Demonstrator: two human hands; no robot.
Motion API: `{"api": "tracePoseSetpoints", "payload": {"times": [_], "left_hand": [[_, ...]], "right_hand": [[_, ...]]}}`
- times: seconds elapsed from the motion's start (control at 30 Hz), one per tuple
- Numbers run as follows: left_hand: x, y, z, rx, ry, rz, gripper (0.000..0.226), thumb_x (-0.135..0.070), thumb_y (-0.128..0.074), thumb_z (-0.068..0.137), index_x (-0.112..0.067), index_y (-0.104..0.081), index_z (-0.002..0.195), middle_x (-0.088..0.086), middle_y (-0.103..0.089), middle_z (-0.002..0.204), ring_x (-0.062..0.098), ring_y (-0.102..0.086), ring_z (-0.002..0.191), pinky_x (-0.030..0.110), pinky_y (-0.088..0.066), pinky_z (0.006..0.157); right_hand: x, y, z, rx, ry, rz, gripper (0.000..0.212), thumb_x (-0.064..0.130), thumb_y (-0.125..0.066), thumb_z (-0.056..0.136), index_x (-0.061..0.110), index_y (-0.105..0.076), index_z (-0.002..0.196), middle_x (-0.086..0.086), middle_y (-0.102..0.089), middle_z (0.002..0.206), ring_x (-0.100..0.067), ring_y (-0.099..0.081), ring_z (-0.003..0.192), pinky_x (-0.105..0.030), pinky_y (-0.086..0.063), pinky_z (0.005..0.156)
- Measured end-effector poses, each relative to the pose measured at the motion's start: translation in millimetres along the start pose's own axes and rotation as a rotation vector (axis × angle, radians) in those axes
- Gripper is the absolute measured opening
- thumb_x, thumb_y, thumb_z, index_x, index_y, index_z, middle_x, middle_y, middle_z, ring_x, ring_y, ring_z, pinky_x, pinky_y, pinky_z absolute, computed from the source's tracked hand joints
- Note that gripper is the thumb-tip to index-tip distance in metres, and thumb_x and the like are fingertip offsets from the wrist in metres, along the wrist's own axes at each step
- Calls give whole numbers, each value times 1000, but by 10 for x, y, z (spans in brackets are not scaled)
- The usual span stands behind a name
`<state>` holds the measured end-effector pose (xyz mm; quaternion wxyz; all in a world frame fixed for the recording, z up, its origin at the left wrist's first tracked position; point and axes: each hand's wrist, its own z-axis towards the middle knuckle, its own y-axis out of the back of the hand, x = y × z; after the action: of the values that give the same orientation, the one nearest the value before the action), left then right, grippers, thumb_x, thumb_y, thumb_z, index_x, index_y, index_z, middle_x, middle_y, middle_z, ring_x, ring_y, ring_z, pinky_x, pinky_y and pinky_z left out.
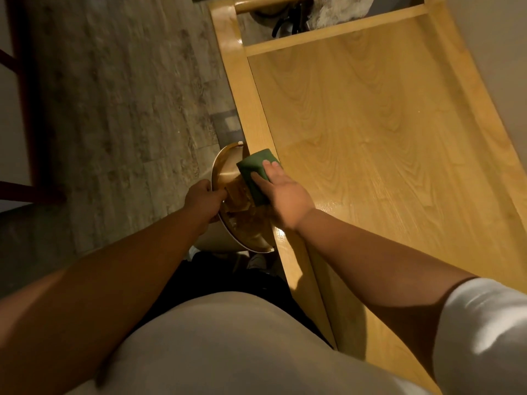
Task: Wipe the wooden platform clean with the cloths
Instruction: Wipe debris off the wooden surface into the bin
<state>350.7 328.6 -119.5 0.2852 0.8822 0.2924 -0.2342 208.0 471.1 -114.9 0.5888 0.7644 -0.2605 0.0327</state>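
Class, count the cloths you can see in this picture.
2: a green cloth under the right hand at the platform's edge, and a brownish cloth inside the bowl. More may be hidden.

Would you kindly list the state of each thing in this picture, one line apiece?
Green cloth: folded, under the right hand's fingers, at the platform's edge over the bowl.
Bowl: held beside the platform, with something brownish in it.
Wooden platform: glossy, wet sheen near the right hand.
Left hand: grips the bowl's rim.
Right hand: fingers straight, presses on the green cloth.
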Motion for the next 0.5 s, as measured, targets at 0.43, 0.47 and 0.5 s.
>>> {"api": "tracePoseSetpoints", "payload": {"times": [0.43,0.47,0.5], "left_hand": [[-10,118,-43,-15,-16,5,25,-21,-68,85,-6,-59,103,21,-63,109,37,-63,100,43,-57,70],[-5,138,-38,-12,-15,1,25,-20,-68,84,-5,-58,102,21,-63,108,37,-63,99,44,-57,71],[-1,158,-32,-7,-15,-4,23,-20,-69,84,-7,-58,99,20,-63,106,36,-63,97,44,-57,71]], "right_hand": [[362,-1,190,125,230,10,41,22,-61,91,24,-59,131,-1,-60,133,-20,-47,131,-33,-16,115],[395,17,195,158,183,80,44,18,-62,89,23,-58,132,-3,-61,132,-22,-50,129,-35,-16,115],[424,34,206,175,135,135,43,15,-61,87,22,-59,130,-6,-64,127,-25,-54,123,-35,-22,113]]}}
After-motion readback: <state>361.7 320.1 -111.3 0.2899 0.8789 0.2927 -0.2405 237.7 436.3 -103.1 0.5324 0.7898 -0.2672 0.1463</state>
